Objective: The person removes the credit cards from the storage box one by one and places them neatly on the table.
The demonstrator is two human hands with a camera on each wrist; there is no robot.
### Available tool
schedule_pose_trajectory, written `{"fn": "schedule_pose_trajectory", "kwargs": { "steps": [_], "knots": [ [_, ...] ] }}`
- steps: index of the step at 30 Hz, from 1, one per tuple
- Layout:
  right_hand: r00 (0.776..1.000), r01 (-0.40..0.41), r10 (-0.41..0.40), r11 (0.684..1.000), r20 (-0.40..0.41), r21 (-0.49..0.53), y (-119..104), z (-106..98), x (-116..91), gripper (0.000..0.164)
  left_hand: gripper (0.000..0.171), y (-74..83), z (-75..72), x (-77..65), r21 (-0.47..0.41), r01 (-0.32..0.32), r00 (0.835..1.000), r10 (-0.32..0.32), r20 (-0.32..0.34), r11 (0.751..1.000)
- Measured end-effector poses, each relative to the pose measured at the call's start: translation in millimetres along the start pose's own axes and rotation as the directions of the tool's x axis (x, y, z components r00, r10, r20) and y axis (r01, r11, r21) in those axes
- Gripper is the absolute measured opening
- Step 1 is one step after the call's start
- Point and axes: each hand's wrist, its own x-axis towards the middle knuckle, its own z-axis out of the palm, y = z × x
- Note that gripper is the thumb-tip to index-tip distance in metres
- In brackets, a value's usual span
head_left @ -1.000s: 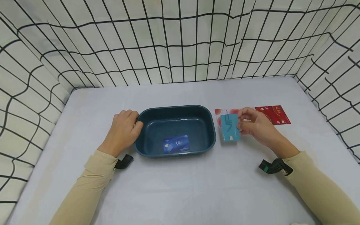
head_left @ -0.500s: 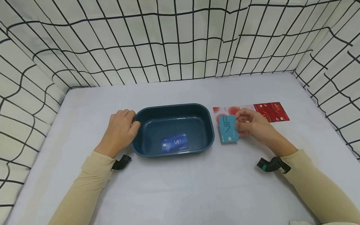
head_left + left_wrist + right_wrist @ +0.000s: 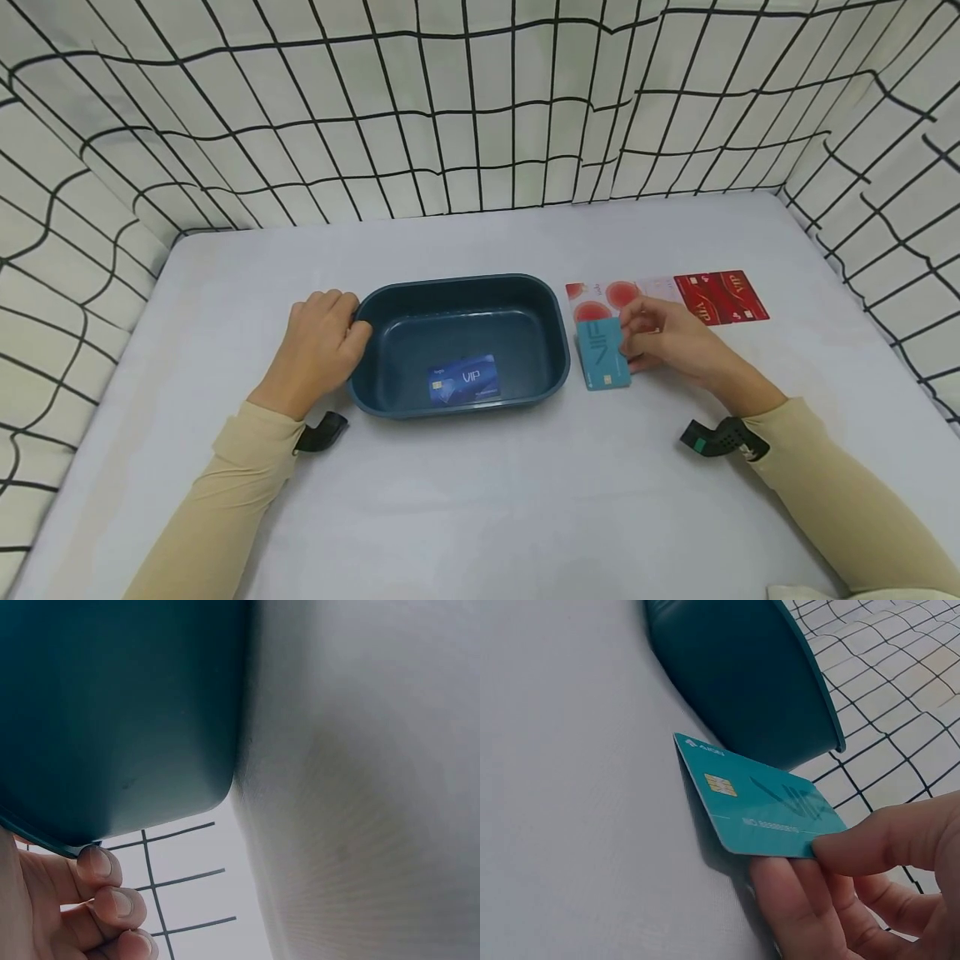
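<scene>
A dark teal plastic basin [image 3: 457,304] stands mid-table, with a blue VIP card [image 3: 464,381] lying flat inside near its front wall. My left hand [image 3: 317,352] grips the basin's left rim, thumb on the inner side and fingers curled outside, as the left wrist view shows. Just right of the basin, my right hand [image 3: 675,342] pinches a turquoise VIP card [image 3: 761,799] by its edge between thumb and fingers. That card is tilted, close over the white cloth, its gold chip facing up. It overlaps a pink-and-red patterned card [image 3: 611,293] behind it in the head view.
Two red VIP cards [image 3: 722,297] lie side by side at the right, beyond my right hand. White cloth [image 3: 465,500] covers the table. Black wire grid [image 3: 480,108] walls the back and both sides. Each wrist carries a black camera mount [image 3: 322,432].
My right hand has shifted the turquoise card slightly toward me and to the left, exposing more of the patterned card. The left hand keeps its hold on the basin.
</scene>
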Motion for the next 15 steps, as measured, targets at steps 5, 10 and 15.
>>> {"fn": "schedule_pose_trajectory", "kwargs": {
  "steps": [5, 10, 15],
  "knots": [
    [1.0, -0.027, 0.027, 0.998, -0.002, -0.052, 0.3, 0.5, -0.1, 0.033, 0.019, -0.1, 0.2, 0.1, -0.002, -0.001, 1.0, 0.001, -0.004, 1.0],
    [0.998, -0.056, 0.055, 0.994, -0.012, -0.093, -1.7, 0.3, -2.2, 0.036, 0.019, -0.6, 0.5, -0.1, -0.004, -0.006, 1.0, 0.005, -0.009, 1.0],
    [0.997, -0.081, 0.081, 0.99, 0.0, -0.115, -3.9, 0.1, -3.8, 0.038, 0.019, -0.7, 0.0, -0.3, -0.005, -0.013, 1.0, 0.013, -0.017, 1.0]
  ]
}}
